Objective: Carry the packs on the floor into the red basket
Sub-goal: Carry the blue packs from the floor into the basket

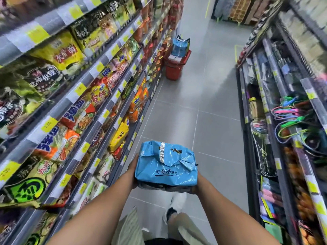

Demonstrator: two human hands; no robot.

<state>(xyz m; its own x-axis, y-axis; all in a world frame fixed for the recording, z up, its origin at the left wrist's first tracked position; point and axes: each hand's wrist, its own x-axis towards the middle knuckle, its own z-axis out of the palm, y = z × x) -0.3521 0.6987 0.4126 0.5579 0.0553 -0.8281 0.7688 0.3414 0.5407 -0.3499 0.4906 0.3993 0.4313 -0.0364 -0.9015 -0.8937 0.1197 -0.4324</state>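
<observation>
A blue noodle multipack (166,165) is held out in front of me at waist height, between both hands. My left hand (133,171) grips its left side, fingers under the pack. My right hand (195,184) holds the right side and is mostly hidden behind the pack. Farther down the aisle the red basket (174,65) stands on the floor against the left shelving. A similar blue pack (179,45) stands upright in the basket and rises above its rim, with a white pack beside it.
Shelves of noodle packs (70,103) line the left side. Shelves of toys and stationery (286,121) line the right. Grey floor tiles (203,96) run between them to the basket. My legs and a shoe (170,213) show below the pack.
</observation>
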